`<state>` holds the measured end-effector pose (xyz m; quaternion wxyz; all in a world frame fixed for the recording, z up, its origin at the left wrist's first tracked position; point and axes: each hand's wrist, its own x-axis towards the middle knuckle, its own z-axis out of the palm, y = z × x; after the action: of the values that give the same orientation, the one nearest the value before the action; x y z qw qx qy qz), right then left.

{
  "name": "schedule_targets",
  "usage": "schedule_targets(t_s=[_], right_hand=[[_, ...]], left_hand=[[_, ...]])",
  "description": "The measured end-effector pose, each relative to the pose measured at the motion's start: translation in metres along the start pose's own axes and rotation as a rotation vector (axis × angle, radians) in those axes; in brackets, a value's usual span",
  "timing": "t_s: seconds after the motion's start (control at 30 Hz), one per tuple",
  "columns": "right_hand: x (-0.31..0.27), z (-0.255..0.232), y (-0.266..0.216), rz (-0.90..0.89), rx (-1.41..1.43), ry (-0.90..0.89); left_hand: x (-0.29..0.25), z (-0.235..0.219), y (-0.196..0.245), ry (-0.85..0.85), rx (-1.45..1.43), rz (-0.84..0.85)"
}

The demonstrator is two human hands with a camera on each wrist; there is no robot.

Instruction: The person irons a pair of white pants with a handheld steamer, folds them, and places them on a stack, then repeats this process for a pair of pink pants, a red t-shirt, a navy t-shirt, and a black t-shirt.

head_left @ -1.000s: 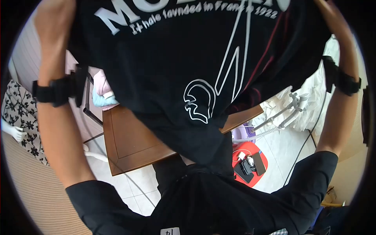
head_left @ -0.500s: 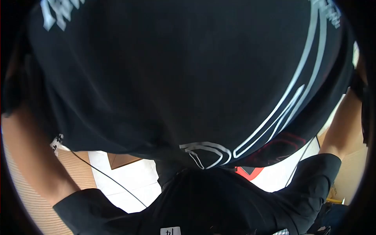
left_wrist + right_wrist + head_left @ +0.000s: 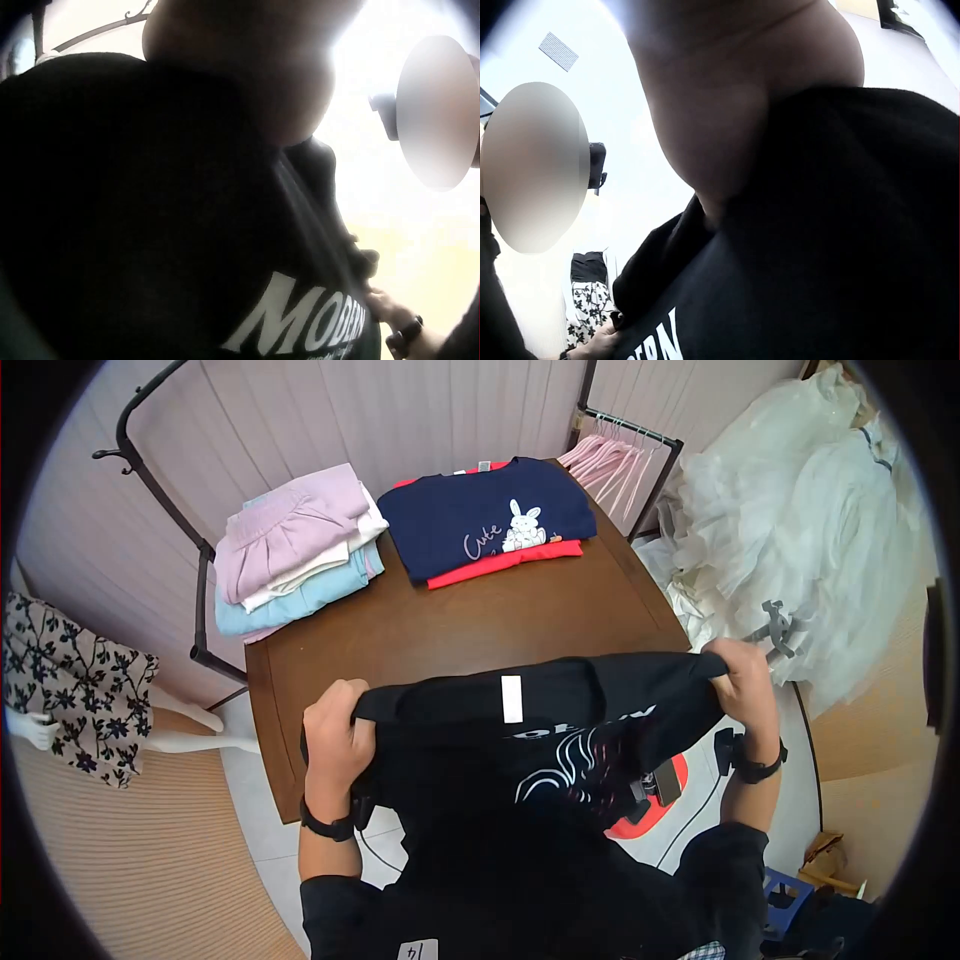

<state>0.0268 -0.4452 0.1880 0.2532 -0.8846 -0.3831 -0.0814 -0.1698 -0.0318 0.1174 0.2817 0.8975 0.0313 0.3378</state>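
A black T-shirt (image 3: 460, 755) hangs stretched between both hands over the table's front edge. Its neckline, with a white label (image 3: 512, 699) inside, is at the top, and the white print is on the side toward the person. My left hand (image 3: 338, 735) grips one shoulder of the shirt; my right hand (image 3: 745, 685) grips the other. In the left wrist view, the left hand (image 3: 240, 67) is dark against the shirt (image 3: 135, 210), above white lettering. The right hand (image 3: 727, 97) hides its own fingertips in the right wrist view.
On the brown table (image 3: 420, 630) are a stack of folded pastel clothes (image 3: 300, 550) and a folded navy shirt (image 3: 480, 515) over red cloth. Pink hangers (image 3: 610, 465) hang from a black rack behind. White tulle dresses (image 3: 790, 530) stand at right, a mannequin in a floral skirt (image 3: 80, 690) at left.
The shirt was held high, filling much of the head view, and swelled out closer half a second ago. Now both hands are lower and nearer the table, and the clothes stacks show.
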Motion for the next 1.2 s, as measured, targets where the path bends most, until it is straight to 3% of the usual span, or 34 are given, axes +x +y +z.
schedule_targets(t_s=[0.2,0.37,0.57,0.63,0.7,0.77,0.87,0.97,1.0,1.07,1.1,1.13,1.2], right_hand=[[0.085,-0.011,0.036,-0.035,-0.287,0.122],[0.209,-0.032,0.064,-0.052,-0.421,0.226],[0.337,-0.019,0.129,-0.144,-0.545,0.359],[0.362,0.013,0.141,-0.108,-0.532,0.39],[0.373,0.061,0.157,0.003,-0.42,0.259],[0.354,0.109,0.162,0.09,-0.517,0.107],[0.311,0.139,0.167,-0.071,-0.196,0.056],[0.216,0.097,0.117,-0.031,0.066,0.028],[0.176,0.091,0.109,0.127,0.234,0.067],[0.091,0.081,0.105,0.394,0.515,0.148],[0.05,0.082,0.114,0.496,0.633,0.191],[0.011,0.085,0.126,0.609,0.631,0.284],[-0.061,0.095,0.156,0.846,0.638,0.53]], left_hand=[[0.086,0.004,-0.019,0.113,0.157,0.158],[0.213,0.018,-0.045,0.238,0.387,0.296],[0.326,0.057,-0.068,0.25,0.616,0.184],[0.34,0.084,-0.089,0.205,0.669,0.105],[0.34,0.114,-0.12,0.122,0.715,-0.039],[0.321,0.146,-0.146,0.223,0.766,-0.057],[0.28,0.14,-0.116,0.172,0.246,0.116],[0.198,0.095,-0.048,-0.268,-0.072,0.09],[0.166,0.088,-0.037,-0.343,-0.097,0.069],[0.113,0.078,-0.038,-0.539,-0.195,-0.041],[0.092,0.075,-0.038,-0.649,-0.342,-0.298],[0.07,0.077,-0.041,-0.657,-0.465,-0.537],[0.04,0.086,-0.057,-0.596,-0.506,-0.621]])
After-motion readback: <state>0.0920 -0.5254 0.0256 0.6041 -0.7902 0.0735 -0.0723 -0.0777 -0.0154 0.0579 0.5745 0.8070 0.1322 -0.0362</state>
